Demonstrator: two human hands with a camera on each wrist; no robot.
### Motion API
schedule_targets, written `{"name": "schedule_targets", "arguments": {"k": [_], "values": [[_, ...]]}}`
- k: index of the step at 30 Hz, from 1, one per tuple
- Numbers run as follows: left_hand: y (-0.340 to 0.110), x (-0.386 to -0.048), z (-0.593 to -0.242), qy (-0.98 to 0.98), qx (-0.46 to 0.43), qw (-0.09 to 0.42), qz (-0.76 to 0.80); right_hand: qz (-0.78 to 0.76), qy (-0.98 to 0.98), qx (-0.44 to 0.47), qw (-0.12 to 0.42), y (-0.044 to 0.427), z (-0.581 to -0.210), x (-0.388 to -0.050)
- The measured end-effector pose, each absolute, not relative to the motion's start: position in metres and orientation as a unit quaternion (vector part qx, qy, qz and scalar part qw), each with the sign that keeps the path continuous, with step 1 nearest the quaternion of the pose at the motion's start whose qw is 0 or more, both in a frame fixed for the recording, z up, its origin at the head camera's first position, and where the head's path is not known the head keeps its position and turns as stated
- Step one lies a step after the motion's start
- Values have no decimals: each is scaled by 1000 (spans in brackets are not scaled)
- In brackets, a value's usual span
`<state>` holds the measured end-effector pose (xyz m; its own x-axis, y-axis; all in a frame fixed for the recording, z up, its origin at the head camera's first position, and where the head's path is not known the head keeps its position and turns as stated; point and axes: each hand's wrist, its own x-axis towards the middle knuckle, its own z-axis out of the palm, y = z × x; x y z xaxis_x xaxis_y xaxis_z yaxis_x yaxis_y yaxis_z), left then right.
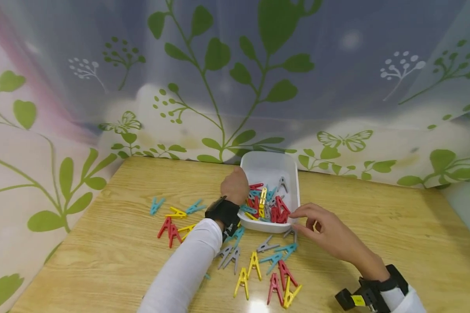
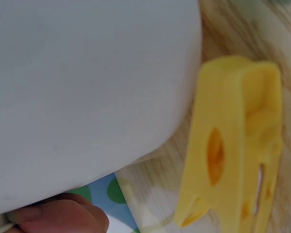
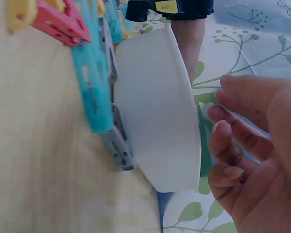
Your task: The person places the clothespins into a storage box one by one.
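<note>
Head view: left hand [image 1: 235, 186] gripped bin [image 1: 260, 167] by left rim; right hand [image 1: 330, 232], fingers loose, hung beside near-right corner; pegs [image 1: 263, 196] lay inside.

white tub [image 2: 87, 92] | yellow clothespin [image 2: 233, 141] beside | left hand [image 2: 63, 217] at edge

Yellow labels [image 1: 358, 300] [image 3: 166, 6] on black wrist devices [image 1: 376, 292], lettering too small to read

Home-like nook, exact kind undeterminable. Wood-grain surface [image 1: 403, 213], one; hanging [image 1: 337, 82], leaf-and-butterfly print, behind and at both sides.
</note>
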<state>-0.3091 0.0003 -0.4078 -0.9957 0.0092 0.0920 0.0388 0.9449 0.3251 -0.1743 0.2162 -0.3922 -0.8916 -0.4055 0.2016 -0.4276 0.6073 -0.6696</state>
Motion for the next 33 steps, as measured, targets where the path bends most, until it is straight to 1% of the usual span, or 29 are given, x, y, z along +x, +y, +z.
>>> {"name": "schedule_targets", "arguments": {"k": [2, 5, 11, 15, 17, 19, 23, 28, 33], "values": [[-1, -308, -407, -985, -12, 45, -168, 385, -892, 238, -3, 219, -396, -169], [-1, -307, -406, -984, -15, 45, -171, 407, -876, 254, -45, 224, -402, -159], [-1, -309, -408, -983, -20, 51, -173, 432, -824, 339, -135, 226, -412, -140], [-2, -310, -407, -983, -18, 36, -177, 434, -803, 359, -194, 224, -415, -132], [-2, -311, -407, -983, -17, 27, -178, 431, -801, 357, -211, 223, -417, -128], [-2, -311, -407, -984, -16, 22, -178, 426, -803, 354, -217, 222, -418, -126], [-3, -311, -408, -984, -14, 20, -177, 412, -808, 365, -210, 219, -422, -124], [-3, -312, -408, -984, -16, 19, -177, 381, -817, 395, -177, 216, -426, -122], [-2, -311, -408, -984, -19, 16, -178, 339, -847, 379, -158, 215, -423, -119]]}}
